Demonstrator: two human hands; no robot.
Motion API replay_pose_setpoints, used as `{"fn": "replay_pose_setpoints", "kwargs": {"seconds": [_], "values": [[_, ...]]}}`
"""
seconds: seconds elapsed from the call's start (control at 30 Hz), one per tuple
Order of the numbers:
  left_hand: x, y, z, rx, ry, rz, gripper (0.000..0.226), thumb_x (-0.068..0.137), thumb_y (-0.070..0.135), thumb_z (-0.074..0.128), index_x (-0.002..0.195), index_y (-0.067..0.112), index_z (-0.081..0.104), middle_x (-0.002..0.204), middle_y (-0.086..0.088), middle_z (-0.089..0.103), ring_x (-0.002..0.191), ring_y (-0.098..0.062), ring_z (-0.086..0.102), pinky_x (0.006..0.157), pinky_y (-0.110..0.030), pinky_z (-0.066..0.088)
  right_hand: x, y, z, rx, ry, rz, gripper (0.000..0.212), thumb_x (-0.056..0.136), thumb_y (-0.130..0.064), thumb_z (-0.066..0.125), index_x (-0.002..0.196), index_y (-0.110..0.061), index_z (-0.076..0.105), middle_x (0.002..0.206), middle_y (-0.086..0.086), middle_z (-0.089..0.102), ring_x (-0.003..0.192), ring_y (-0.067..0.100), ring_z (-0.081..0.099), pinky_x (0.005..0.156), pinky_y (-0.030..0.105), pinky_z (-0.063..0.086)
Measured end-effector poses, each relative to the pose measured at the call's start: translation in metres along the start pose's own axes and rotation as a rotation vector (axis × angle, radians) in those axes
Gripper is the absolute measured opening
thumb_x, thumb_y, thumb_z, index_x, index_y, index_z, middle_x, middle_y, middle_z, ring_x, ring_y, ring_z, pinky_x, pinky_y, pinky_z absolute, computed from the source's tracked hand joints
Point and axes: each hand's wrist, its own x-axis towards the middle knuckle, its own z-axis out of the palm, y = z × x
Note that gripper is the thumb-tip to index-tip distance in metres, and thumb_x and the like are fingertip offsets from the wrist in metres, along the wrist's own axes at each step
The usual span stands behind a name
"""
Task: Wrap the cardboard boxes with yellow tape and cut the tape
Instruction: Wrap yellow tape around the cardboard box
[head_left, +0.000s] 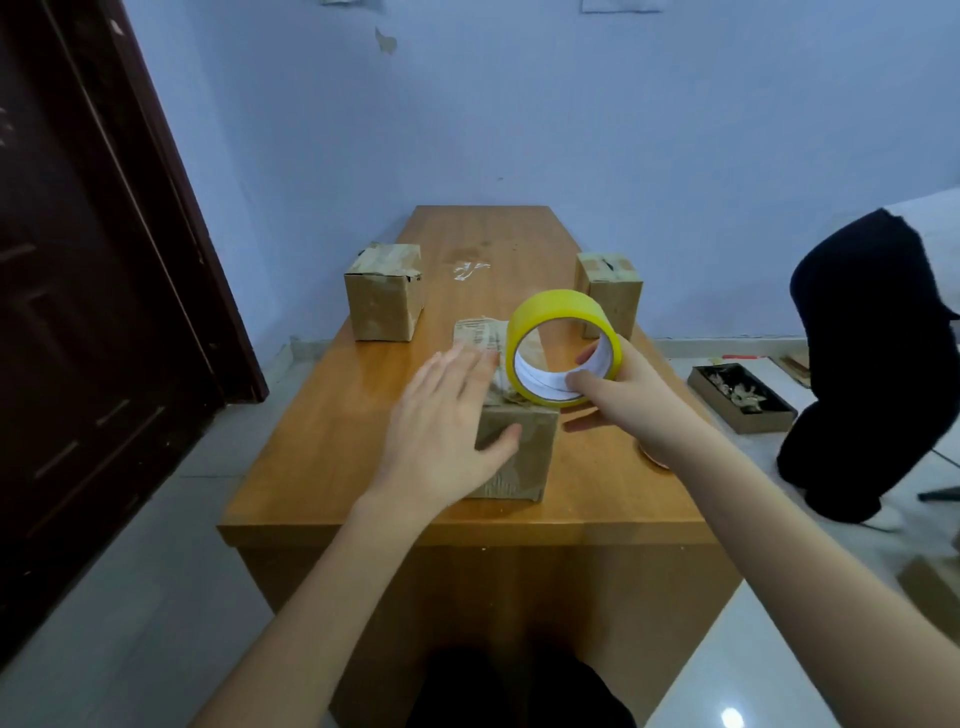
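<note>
A cardboard box stands near the front of the wooden table. My left hand lies flat over its top and left side, fingers straight. My right hand grips a roll of yellow tape, fingers hooked through its white core, holding it just above the box's far right corner. Two more cardboard boxes stand further back, one at the left and one at the right edge.
A scrap of clear tape lies mid-table. A small copper-coloured object peeks out under my right wrist. On the floor to the right sit an open tray of scraps and a black draped chair. A dark door stands left.
</note>
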Motion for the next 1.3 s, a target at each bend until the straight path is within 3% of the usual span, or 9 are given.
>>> {"fn": "replay_pose_setpoints", "kwargs": {"seconds": [0.07,0.2,0.33,0.5,0.6,0.8,1.03,1.17,1.3], "values": [[0.002,0.003,0.007,-0.007,-0.045,0.057,0.067,0.094,0.052,0.043,0.146,0.010,0.033,0.151,-0.005,0.035,0.140,-0.018,0.029,0.114,-0.028,0.014,0.000,0.000,-0.003,-0.003,-0.013,0.019,0.015,0.093,-0.010,0.054,0.105,-0.009,0.045,0.098,0.010,0.055,0.083,0.025,0.066,0.070,0.044,0.060],[-0.002,0.003,0.014,0.012,-0.050,0.077,0.055,0.091,0.043,0.055,0.131,0.005,0.055,0.134,-0.008,0.056,0.126,-0.020,0.051,0.105,-0.031,0.028,-0.001,-0.002,-0.017,-0.062,-0.078,0.029,0.020,0.094,-0.010,0.052,0.113,-0.006,0.046,0.098,0.011,0.057,0.081,0.022,0.067,0.067,0.039,0.061],[-0.006,0.002,0.016,-0.022,0.001,0.087,0.054,0.091,0.043,0.045,0.128,0.005,0.057,0.131,-0.008,0.058,0.124,-0.021,0.053,0.104,-0.035,0.035,0.000,-0.005,-0.029,-0.116,-0.120,0.033,0.019,0.093,-0.006,0.053,0.111,-0.003,0.047,0.096,0.015,0.057,0.081,0.026,0.067,0.061,0.036,0.059],[-0.003,-0.001,0.018,-0.080,0.003,0.084,0.052,0.084,0.032,0.068,0.130,0.009,0.057,0.132,-0.005,0.057,0.125,-0.019,0.052,0.107,-0.035,0.032,-0.010,0.015,-0.064,-0.150,0.008,0.106,0.013,0.089,0.001,0.052,0.101,-0.001,0.054,0.091,0.014,0.055,0.073,0.022,0.062,0.053,0.030,0.058],[0.000,0.001,0.017,-0.101,-0.010,0.058,0.051,0.085,0.033,0.068,0.131,0.012,0.057,0.133,-0.003,0.057,0.126,-0.018,0.050,0.108,-0.033,0.026,-0.021,0.036,-0.060,-0.110,-0.025,0.160,0.014,0.090,-0.002,0.055,0.104,-0.003,0.052,0.089,0.013,0.062,0.066,0.021,0.069,0.058,0.037,0.060],[0.004,0.005,0.003,-0.047,-0.077,0.065,0.060,0.094,0.050,0.046,0.145,0.021,0.037,0.151,0.006,0.035,0.141,-0.008,0.026,0.111,-0.019,0.008,-0.018,0.057,-0.032,-0.009,-0.072,0.208,0.012,0.093,-0.003,0.049,0.100,-0.007,0.058,0.096,0.016,0.068,0.075,0.030,0.072,0.066,0.044,0.058],[0.028,0.022,0.007,0.131,-0.309,0.199,0.080,0.096,0.056,0.032,0.151,0.010,-0.004,0.160,-0.005,-0.004,0.146,-0.015,-0.003,0.118,-0.029,-0.002,-0.017,0.049,-0.033,-0.041,-0.052,0.201,0.009,0.095,-0.005,0.045,0.091,-0.011,0.051,0.093,0.013,0.064,0.070,0.027,0.072,0.060,0.038,0.059],[0.028,0.020,0.013,0.075,-0.311,0.189,0.073,0.098,0.050,0.032,0.151,0.011,0.000,0.160,-0.003,-0.001,0.146,-0.013,-0.002,0.118,-0.027,-0.001,-0.017,0.049,-0.034,-0.044,-0.081,0.200,0.005,0.095,-0.008,0.048,0.098,-0.009,0.051,0.099,0.014,0.065,0.072,0.024,0.072,0.063,0.039,0.060],[0.022,0.016,0.009,-0.115,-0.182,0.089,0.072,0.093,0.051,0.035,0.151,0.014,0.012,0.159,0.003,0.009,0.145,-0.008,0.005,0.113,-0.019,0.003,-0.017,0.046,-0.024,0.085,-0.024,0.157,0.032,0.092,-0.021,0.062,0.121,-0.016,0.050,0.108,0.004,0.065,0.089,0.016,0.068,0.074,0.043,0.060]]}}
